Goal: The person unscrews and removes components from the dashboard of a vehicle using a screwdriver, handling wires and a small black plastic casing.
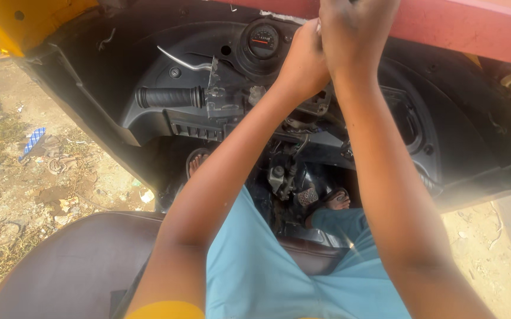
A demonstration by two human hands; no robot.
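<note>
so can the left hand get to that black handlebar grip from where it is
Probably yes. The left hand is up by the red bar, close against the right hand, and the black handlebar grip lies lower to its left with only open space and the brake lever nearby. Nothing visibly blocks the way.

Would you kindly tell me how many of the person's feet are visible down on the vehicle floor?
2. The left foot shows beside the left forearm, under the handlebar grip. The right foot, in a sandal, rests by the pedal between the forearms. Both are partly hidden.
</note>
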